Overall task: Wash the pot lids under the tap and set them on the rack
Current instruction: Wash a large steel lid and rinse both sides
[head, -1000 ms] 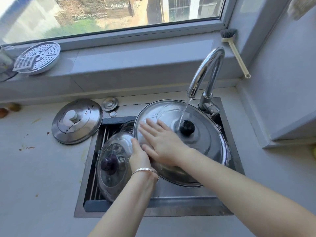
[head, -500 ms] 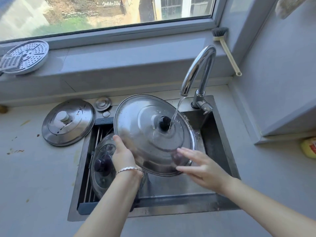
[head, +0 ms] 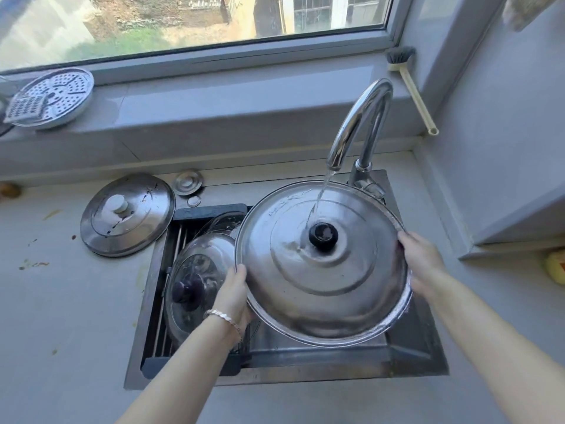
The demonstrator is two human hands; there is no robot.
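Observation:
A large steel lid [head: 324, 289] with a black knob is held over the sink [head: 412, 359], under the running tap [head: 357, 130]. Water strikes it just beside the knob. My left hand [head: 234, 296] grips its left rim and my right hand [head: 420, 261] grips its right rim. A glass lid [head: 198, 280] with a dark knob lies on the rack [head: 171, 252] across the sink's left side. Another steel lid [head: 127, 214] with a white knob lies on the counter to the left.
A perforated steamer plate [head: 52, 97] with a small grater leans on the window ledge at left. A brush [head: 409, 87] stands in the ledge's right corner. A small drain stopper [head: 188, 181] lies behind the sink. A yellow object [head: 555, 264] sits at the far right.
The large lid has shifted right and tilted flatter under the stream. My right hand left the lid's face and took hold of its right rim. The left hand kept its hold.

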